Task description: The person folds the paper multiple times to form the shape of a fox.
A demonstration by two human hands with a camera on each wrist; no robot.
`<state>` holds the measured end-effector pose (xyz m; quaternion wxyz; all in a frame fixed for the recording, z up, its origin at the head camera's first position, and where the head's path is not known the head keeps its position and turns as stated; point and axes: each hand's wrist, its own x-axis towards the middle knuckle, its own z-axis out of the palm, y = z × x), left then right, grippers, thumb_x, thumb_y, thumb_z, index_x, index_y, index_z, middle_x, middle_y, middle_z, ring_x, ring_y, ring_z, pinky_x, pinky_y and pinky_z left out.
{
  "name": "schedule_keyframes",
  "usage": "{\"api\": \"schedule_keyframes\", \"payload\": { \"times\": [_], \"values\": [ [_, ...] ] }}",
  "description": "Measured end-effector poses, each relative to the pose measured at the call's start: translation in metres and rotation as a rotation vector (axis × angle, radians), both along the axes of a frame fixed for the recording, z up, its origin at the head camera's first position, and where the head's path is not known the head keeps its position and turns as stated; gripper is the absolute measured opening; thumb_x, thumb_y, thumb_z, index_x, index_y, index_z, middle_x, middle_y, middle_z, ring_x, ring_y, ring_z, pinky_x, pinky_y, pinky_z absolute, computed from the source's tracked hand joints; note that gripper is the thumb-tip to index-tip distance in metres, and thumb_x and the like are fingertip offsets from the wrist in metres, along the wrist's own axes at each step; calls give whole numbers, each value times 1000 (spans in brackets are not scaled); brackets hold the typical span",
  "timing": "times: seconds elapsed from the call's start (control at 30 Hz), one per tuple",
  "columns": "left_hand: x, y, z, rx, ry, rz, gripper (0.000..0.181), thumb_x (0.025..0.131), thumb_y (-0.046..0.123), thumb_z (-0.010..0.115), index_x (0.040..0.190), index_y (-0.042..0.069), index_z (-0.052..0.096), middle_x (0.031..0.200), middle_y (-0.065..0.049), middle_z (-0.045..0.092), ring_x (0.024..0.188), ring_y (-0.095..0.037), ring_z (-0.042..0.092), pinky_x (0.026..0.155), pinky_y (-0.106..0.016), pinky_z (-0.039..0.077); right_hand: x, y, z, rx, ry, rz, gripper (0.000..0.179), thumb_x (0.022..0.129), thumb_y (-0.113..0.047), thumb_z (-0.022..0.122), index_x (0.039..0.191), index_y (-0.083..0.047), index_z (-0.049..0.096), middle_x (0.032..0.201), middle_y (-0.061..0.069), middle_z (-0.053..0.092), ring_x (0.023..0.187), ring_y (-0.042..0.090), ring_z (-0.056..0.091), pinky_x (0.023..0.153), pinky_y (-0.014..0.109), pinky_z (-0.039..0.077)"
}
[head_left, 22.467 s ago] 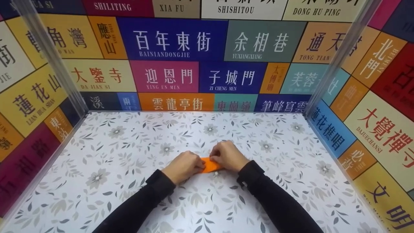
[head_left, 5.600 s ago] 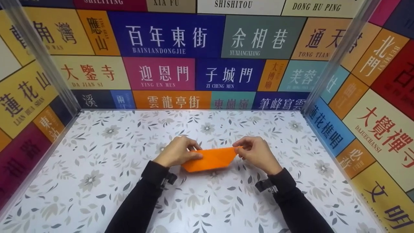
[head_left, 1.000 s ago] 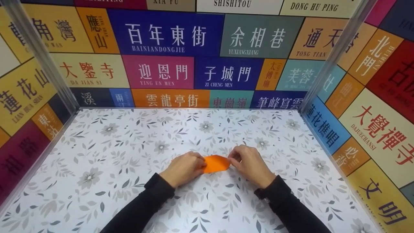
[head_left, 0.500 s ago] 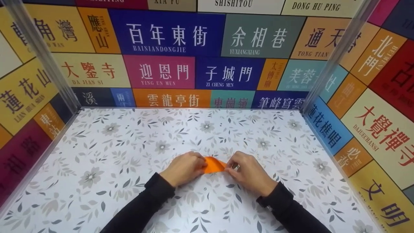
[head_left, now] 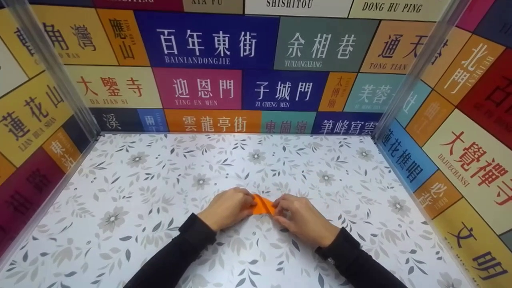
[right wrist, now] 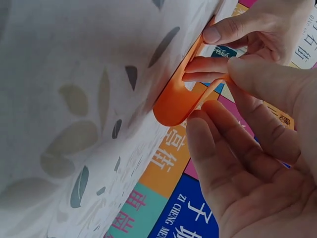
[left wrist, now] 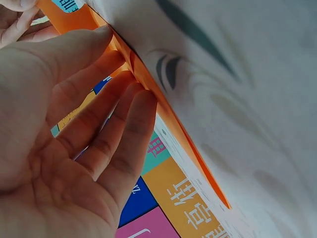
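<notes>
A folded piece of orange paper (head_left: 263,205) lies on the flowered tabletop between the two hands. From the left side my left hand (head_left: 228,209) presses it down; in the left wrist view its thumb and fairly straight fingers rest along the paper (left wrist: 72,19). My right hand (head_left: 301,216) pinches the right end between thumb and fingers. In the right wrist view that end of the paper (right wrist: 171,106) is bent up and over in a rounded loop toward the left hand, with no flat crease at the bend. The left end is hidden under the left hand in the head view.
White table covering (head_left: 168,168) with grey flowers and leaves spreads around the hands. Walls of coloured name panels (head_left: 208,44) enclose the back and both sides, with clear corner strips (head_left: 416,68) where they meet.
Over the last second my right hand has moved left, bending the paper's right end up and over. My left hand has stayed in place. Seconds earlier the paper was held up and spread wider.
</notes>
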<state>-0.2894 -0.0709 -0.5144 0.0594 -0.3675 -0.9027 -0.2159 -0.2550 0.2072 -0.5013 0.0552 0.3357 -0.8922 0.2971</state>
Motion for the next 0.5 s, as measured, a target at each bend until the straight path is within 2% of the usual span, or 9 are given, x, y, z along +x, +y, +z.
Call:
{"api": "schedule_keyframes", "payload": {
  "times": [0.17, 0.33, 0.5],
  "values": [
    [0, 0, 0, -1, 2, -3, 16, 103, 16, 88, 118, 10, 91, 127, -12, 87, 120, -33, 82, 106, -50, 69, 1, -2, -3, 31, 44, 30, 11, 97, -8, 93, 100, -12, 83, 127, 12, 86, 119, 29, 84, 106, 46, 70],
    [-1, 0, 0, -8, 3, -6, 17, 103, 16, 88, 120, 10, 90, 127, -12, 87, 121, -33, 82, 107, -50, 69, 2, -4, -8, 65, 102, 38, 13, 96, -9, 93, 101, -12, 83, 126, 12, 87, 118, 29, 84, 104, 47, 70],
    [-1, 0, 0, -20, 5, -5, 19, 103, 15, 87, 121, 10, 90, 130, -11, 87, 123, -33, 82, 110, -51, 67, 3, -6, -11, 77, 92, 71, 13, 97, -6, 92, 103, -11, 82, 127, 13, 86, 119, 31, 84, 105, 48, 70]
  ]
}}
